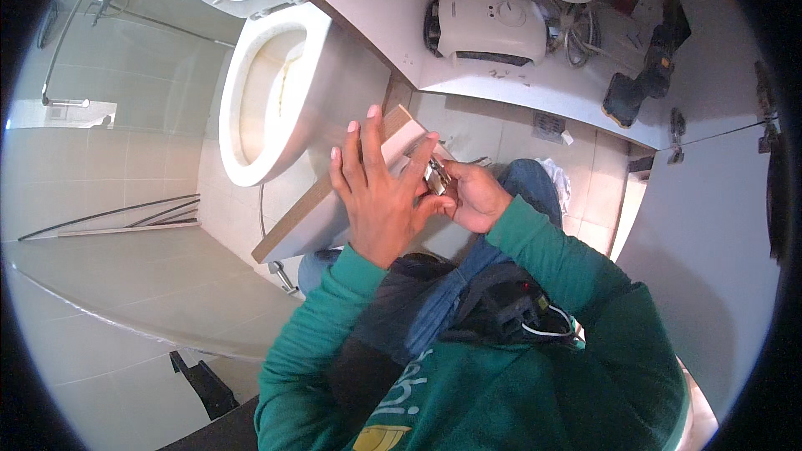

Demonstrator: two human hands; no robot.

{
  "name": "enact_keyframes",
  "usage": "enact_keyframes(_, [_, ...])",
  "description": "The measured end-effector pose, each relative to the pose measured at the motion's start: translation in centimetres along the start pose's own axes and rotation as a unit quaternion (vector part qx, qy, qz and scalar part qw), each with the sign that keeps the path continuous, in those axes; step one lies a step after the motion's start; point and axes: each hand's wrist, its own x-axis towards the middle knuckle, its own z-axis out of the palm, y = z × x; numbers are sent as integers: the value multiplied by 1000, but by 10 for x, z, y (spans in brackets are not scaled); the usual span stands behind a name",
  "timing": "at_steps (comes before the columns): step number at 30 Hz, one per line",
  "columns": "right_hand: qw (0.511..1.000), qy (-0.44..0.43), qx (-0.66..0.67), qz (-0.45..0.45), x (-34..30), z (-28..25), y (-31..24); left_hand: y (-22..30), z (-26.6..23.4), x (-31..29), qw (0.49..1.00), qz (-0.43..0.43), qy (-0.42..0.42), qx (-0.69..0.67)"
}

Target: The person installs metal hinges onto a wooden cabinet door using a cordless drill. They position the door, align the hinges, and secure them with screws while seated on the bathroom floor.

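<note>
In the middle of the frame, you have your left hand (pixel 380 200) laid over the panel (pixel 305 213), with its fingers well spread and pointing to the top of the frame. Its thumb reaches to the small metal piece (pixel 436 177), but whether this hand also pinches it, I cannot tell. Your right hand (pixel 478 194) comes from the right side, its fingers bent, and it pinches the metal piece near the thumb; some of its fingertips are hidden. This metal piece is slightly right of the centre, between your two hands and close to the panel. The panel is in a slanting position, with a brown edge running from the upper middle of the frame down to the left, and your left hand covers a part of it.

In the upper left there is the white toilet (pixel 276 100), with its lid raised. In the upper right, inside the cabinet (pixel 576 104), stands a white heater (pixel 493 27) with a round knob; cables (pixel 578 40) are just beside it, and farther right is a black power drill (pixel 643 79). At the right side, the cabinet door (pixel 697 234) carries metal hinges (pixel 677 134).
</note>
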Motion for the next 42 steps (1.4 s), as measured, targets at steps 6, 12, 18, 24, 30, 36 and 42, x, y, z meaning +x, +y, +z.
enact_keyframes(6, [986,100,-114,-65,-10,29,3,-3,7,-4,1000,-4,2,-6])
enact_keyframes(12, [987,124,-97,16,-8,25,4,-3,5,-2,999,-11,14,-38])
enact_keyframes(18, [956,198,-210,42,-16,40,-5,-2,9,-7,999,-13,16,-29])
enact_keyframes(24, [955,219,-193,62,-20,55,-10,-2,10,-8,1000,23,5,2])
enact_keyframes(30, [994,-22,-15,106,-25,2,-13,4,-5,-2,999,14,-28,-9])
enact_keyframes(36, [994,-80,73,25,-19,-7,6,6,-3,-3,1000,15,-15,-21])
enact_keyframes(42, [985,-148,87,16,-11,-29,17,8,-3,-2,1000,10,-1,-8])
